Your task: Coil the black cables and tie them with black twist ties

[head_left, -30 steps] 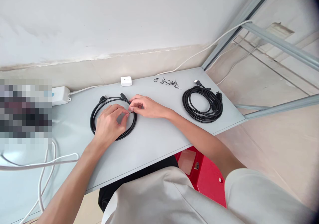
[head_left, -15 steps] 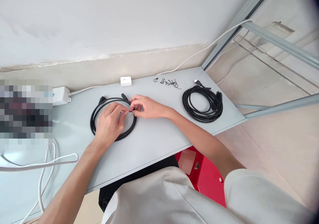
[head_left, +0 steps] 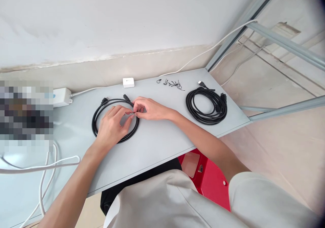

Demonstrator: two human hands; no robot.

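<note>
A coiled black cable [head_left: 94, 121] lies flat on the table, its two plug ends at the coil's far side. Over the coil, my left hand [head_left: 111, 121] has thumb and forefinger closed at its right edge, with a thin dark twist tie [head_left: 132, 112] showing at the fingertips. My right hand [head_left: 147, 109] meets it there from the right, its fingers pinched on the same tie against the cable. The fingers partly hide the tie and this stretch of cable.
At the right lies another bundle of black cables [head_left: 188, 103]. Several loose black twist ties [head_left: 175, 84] and a small white box [head_left: 128, 82] are near the wall. A white power strip [head_left: 61, 97] and white cords [head_left: 40, 187] are at left; a metal frame [head_left: 286, 45] stands right.
My left thumb and forefinger have shifted slightly to the right, and the thumb has straightened. My right fingers have moved only a little. The cable coil stays in place.
</note>
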